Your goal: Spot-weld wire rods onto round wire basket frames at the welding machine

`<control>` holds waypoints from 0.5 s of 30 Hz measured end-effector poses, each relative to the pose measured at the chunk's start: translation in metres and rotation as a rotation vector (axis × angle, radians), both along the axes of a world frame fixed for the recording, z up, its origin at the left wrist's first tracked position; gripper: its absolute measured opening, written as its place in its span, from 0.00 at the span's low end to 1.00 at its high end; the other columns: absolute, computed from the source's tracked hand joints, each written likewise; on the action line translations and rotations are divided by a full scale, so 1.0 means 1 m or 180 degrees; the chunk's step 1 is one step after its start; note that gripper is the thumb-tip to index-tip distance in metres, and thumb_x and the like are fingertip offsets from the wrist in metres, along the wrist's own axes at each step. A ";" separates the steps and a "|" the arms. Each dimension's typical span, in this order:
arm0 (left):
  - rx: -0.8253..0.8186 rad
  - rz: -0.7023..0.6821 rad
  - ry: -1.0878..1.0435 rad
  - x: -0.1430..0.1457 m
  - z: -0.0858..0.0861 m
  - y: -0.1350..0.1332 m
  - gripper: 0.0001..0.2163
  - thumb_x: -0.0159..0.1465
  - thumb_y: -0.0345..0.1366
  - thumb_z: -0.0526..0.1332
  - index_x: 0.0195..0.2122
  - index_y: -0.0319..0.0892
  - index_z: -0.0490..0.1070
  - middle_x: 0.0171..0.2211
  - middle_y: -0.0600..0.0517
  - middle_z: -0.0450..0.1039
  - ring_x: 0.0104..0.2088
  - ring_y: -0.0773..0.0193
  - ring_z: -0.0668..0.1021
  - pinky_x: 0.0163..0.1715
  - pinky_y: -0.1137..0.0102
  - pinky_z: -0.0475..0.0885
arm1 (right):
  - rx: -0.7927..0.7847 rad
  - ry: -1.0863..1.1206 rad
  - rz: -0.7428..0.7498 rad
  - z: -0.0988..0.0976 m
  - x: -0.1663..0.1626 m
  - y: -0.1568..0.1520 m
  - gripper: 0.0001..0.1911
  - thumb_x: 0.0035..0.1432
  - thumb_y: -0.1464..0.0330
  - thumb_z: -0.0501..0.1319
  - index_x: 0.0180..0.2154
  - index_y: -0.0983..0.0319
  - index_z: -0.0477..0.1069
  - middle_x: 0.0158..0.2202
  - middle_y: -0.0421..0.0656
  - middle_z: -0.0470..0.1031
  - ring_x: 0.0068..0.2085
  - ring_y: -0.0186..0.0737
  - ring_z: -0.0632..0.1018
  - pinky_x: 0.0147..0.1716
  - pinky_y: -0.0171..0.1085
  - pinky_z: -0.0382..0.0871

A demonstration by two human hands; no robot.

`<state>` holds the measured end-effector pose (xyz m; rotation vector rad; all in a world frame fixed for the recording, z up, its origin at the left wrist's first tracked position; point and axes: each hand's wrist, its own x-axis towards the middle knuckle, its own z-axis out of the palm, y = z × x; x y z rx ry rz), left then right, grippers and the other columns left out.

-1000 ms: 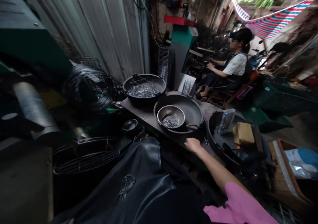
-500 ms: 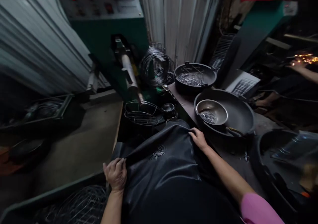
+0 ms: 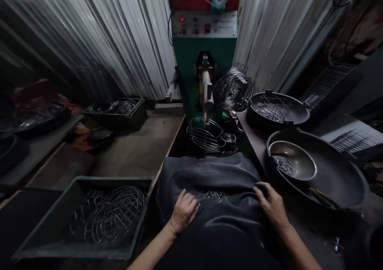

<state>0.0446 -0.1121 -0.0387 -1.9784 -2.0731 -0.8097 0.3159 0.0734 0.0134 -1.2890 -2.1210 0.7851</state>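
Observation:
A black leather-like apron (image 3: 215, 178) covers my lap. My left hand (image 3: 184, 209) lies flat on it, fingers stretched out. My right hand (image 3: 272, 206) rests on the apron's right edge with fingers curved over the fold, beside a big dark pan (image 3: 338, 174). Between my hands lies a small bunch of thin wire rings (image 3: 217, 195). Straight ahead stands a green machine (image 3: 203, 54) with a wire cage frame (image 3: 206, 133) at its nose.
A steel bowl (image 3: 295, 164) with wire pieces sits in the big pan. Behind it is another black pan (image 3: 279, 110) of wire pieces and a wire coil (image 3: 235, 87). A green crate (image 3: 86, 218) of finished wire cages stands at my lower left. Corrugated metal walls enclose the spot.
My view swung left from the co-worker to face the green machine. Both hands moved onto the apron; the right came off the bench edge, and the left came into view.

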 end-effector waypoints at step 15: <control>-0.0379 0.0814 0.0021 -0.026 -0.014 -0.015 0.17 0.61 0.39 0.54 0.49 0.39 0.69 0.54 0.39 0.63 0.57 0.48 0.62 0.53 0.52 0.61 | -0.2506 -0.0118 0.1054 -0.032 -0.017 -0.037 0.11 0.50 0.61 0.56 0.33 0.62 0.67 0.22 0.36 0.68 0.22 0.32 0.69 0.23 0.31 0.62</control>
